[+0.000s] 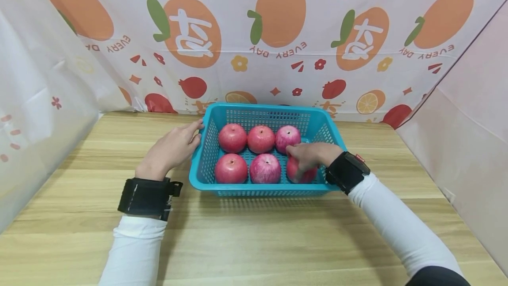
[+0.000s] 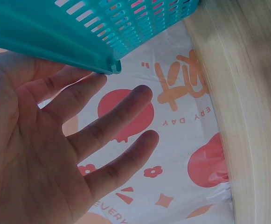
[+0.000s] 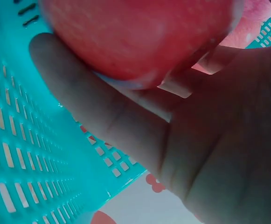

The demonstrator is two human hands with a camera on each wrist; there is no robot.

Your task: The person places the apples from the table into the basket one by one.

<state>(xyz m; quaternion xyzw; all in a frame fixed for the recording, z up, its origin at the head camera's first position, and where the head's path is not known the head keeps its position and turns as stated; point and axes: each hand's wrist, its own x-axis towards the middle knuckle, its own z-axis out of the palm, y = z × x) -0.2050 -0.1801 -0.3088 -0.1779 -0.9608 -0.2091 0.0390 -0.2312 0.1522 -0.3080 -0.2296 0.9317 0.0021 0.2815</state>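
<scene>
A blue plastic basket (image 1: 254,189) with slotted walls holds several red and pink apples (image 1: 232,168) in two rows. Inside its near right corner, my right hand (image 1: 311,156) grips a red apple (image 3: 140,37), the thumb along one side and the fingers round the other. That hand partly covers the apple in the head view. My left hand (image 1: 172,147) is at the basket's left end with its fingers spread and extended. In the left wrist view, fingertips (image 2: 98,80) of this hand meet the underside of the basket's rim (image 2: 70,58).
The basket stands on a wood-grain table (image 1: 254,242), close to its back edge. Behind it hangs a white curtain (image 1: 238,25) printed with fruit. Pale sheeting (image 1: 468,114) borders the right side.
</scene>
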